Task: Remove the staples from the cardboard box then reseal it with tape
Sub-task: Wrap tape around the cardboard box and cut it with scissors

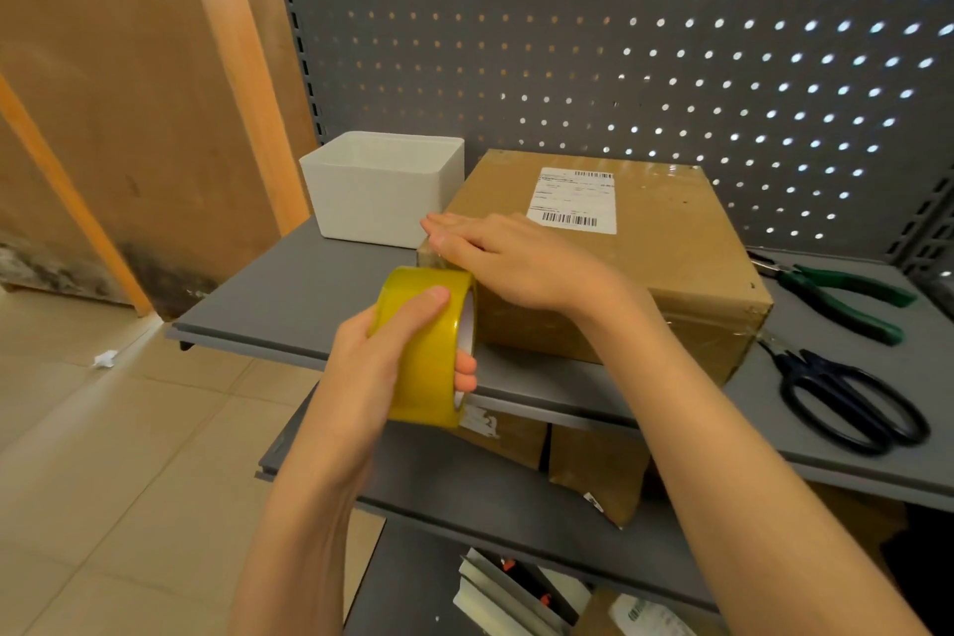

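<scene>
While gripped, tape roll (424,345) beside box (645,263).

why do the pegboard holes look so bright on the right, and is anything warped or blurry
Head view: light shines through the pegboard holes at right, while the left ones stay dim; the wide-angle lens bows the shelf edges and uprights; the cardboard box label print is too soft to read; the tape roll stays sharp.

Two hands are in view — the left hand (382,351) and the right hand (511,258). Under the right hand sits one cardboard box (645,269); in the left, one roll of tape (426,351). Beyond the hands is one white bin (382,191) — and right of them one pair of pliers (846,297) and one pair of scissors (852,398).
</scene>
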{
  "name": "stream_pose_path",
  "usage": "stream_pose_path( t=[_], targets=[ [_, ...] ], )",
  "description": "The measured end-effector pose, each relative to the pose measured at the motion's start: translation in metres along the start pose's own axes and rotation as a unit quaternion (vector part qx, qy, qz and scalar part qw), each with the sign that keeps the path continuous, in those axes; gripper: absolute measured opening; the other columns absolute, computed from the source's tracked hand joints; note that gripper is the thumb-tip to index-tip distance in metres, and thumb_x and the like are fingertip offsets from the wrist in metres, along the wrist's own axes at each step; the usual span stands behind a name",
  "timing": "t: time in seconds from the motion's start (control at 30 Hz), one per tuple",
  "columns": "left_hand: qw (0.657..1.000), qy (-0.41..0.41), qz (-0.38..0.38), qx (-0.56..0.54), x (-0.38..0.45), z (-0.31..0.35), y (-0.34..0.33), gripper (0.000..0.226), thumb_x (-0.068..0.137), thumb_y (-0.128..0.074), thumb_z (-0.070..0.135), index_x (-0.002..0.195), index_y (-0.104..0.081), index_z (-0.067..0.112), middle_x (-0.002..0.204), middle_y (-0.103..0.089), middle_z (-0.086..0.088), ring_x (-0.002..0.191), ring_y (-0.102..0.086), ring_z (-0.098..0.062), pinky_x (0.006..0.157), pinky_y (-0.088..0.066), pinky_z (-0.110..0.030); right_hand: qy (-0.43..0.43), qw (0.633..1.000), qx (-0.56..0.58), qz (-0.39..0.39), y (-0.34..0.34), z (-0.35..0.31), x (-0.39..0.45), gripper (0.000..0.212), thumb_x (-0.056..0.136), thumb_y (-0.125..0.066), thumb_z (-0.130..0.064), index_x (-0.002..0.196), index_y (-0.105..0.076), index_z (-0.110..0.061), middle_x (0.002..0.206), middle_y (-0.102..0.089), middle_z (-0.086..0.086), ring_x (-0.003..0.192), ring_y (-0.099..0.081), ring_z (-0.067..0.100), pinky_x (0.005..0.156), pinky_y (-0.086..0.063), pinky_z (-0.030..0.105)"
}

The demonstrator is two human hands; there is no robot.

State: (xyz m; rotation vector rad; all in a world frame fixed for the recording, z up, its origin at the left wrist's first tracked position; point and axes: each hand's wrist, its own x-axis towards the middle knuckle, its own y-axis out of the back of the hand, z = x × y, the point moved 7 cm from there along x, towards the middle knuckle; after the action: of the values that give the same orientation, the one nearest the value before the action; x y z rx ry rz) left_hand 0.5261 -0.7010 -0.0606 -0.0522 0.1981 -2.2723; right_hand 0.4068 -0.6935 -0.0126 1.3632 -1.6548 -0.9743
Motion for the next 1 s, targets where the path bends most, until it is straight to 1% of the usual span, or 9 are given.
stream_pose_path(
  t=[0.07,0.17,0.33,0.47,0.57,0.7,0.8,0.87,1.0],
  targets=[
    [1.0,0.011,-0.004,0.006,0.0,0.003,-0.001,0.044,0.067,-0.061,0.042,0.086,-0.063,0.002,0.053,-0.067,-0.009,0.044,-0.063,-0.016,0.043,-0.049,-0.021,-0.008,1.0,-0.006,0.004,0.0,0.0,0.002,0.046,0.102,-0.025,-0.035,0.144,-0.032,-0.017,0.153,-0.023,-0.006,0.141,-0.02,0.01,0.115,-0.015,0.032],
    [0.999,0.022,-0.013,0.023,0.001,0.006,-0.001,0.031,0.079,-0.061,0.036,0.089,-0.064,0.006,0.053,-0.067,-0.008,0.043,-0.064,-0.014,0.042,-0.049,-0.02,-0.018,0.999,-0.026,0.007,0.001,-0.001,0.005,0.046,0.102,-0.028,-0.032,0.145,-0.03,-0.015,0.154,-0.023,-0.004,0.141,-0.019,0.01,0.114,-0.015,0.029],
    [0.998,0.041,-0.024,0.045,0.002,0.01,-0.002,0.023,0.085,-0.059,0.035,0.09,-0.063,0.013,0.055,-0.069,-0.006,0.046,-0.065,-0.013,0.044,-0.052,-0.021,-0.045,0.998,-0.036,0.013,0.0,0.001,0.006,0.044,0.101,-0.03,-0.031,0.144,-0.032,-0.019,0.153,-0.024,-0.005,0.14,-0.025,0.018,0.113,-0.02,0.037],
    [0.996,0.079,-0.022,0.025,-0.005,0.004,0.004,0.022,0.084,-0.06,0.035,0.086,-0.063,0.013,0.052,-0.068,-0.006,0.043,-0.064,-0.013,0.041,-0.051,-0.021,-0.05,0.997,-0.049,0.02,0.0,-0.002,0.005,0.044,0.101,-0.03,-0.03,0.144,-0.031,-0.018,0.153,-0.023,-0.004,0.141,-0.023,0.015,0.114,-0.018,0.035],
    [0.996,0.081,-0.017,0.019,-0.009,0.001,0.006,0.023,0.084,-0.06,0.037,0.086,-0.063,0.014,0.053,-0.068,-0.005,0.042,-0.064,-0.012,0.041,-0.051,-0.021,-0.053,0.998,-0.033,0.029,0.0,-0.002,0.003,0.046,0.101,-0.032,-0.032,0.144,-0.031,-0.018,0.153,-0.024,-0.004,0.141,-0.022,0.013,0.115,-0.017,0.035],
    [0.997,0.067,-0.031,0.019,-0.008,0.001,0.006,0.026,0.085,-0.058,0.041,0.088,-0.062,0.016,0.054,-0.069,-0.004,0.044,-0.065,-0.013,0.043,-0.053,-0.022,-0.064,0.996,-0.039,0.037,0.0,-0.002,0.002,0.047,0.1,-0.034,-0.037,0.144,-0.031,-0.022,0.153,-0.024,-0.005,0.141,-0.022,0.014,0.114,-0.02,0.039],
    [0.995,0.061,-0.078,0.013,-0.012,0.0,0.004,0.037,0.079,-0.058,0.045,0.098,-0.061,0.014,0.058,-0.07,-0.007,0.047,-0.066,-0.017,0.048,-0.056,-0.026,-0.067,0.996,-0.038,0.046,0.0,-0.002,0.002,0.047,0.1,-0.033,-0.037,0.144,-0.03,-0.023,0.153,-0.024,-0.007,0.141,-0.022,0.014,0.114,-0.021,0.04],
    [0.994,0.055,-0.089,0.005,-0.014,-0.001,0.005,0.046,0.073,-0.058,0.047,0.103,-0.061,0.012,0.06,-0.07,-0.009,0.05,-0.067,-0.018,0.05,-0.055,-0.026,-0.065,0.996,-0.04,0.049,0.0,-0.002,0.002,0.046,0.1,-0.033,-0.036,0.144,-0.03,-0.022,0.153,-0.024,-0.008,0.141,-0.022,0.013,0.114,-0.021,0.04],
    [0.996,0.064,-0.053,0.017,-0.013,-0.002,0.009,0.026,0.087,-0.055,0.039,0.092,-0.061,0.013,0.054,-0.069,-0.006,0.044,-0.065,-0.015,0.043,-0.051,-0.021,-0.064,0.996,-0.046,0.048,-0.001,0.0,0.003,0.046,0.1,-0.032,-0.036,0.144,-0.031,-0.023,0.153,-0.024,-0.008,0.141,-0.022,0.013,0.113,-0.022,0.04]
  ],
)
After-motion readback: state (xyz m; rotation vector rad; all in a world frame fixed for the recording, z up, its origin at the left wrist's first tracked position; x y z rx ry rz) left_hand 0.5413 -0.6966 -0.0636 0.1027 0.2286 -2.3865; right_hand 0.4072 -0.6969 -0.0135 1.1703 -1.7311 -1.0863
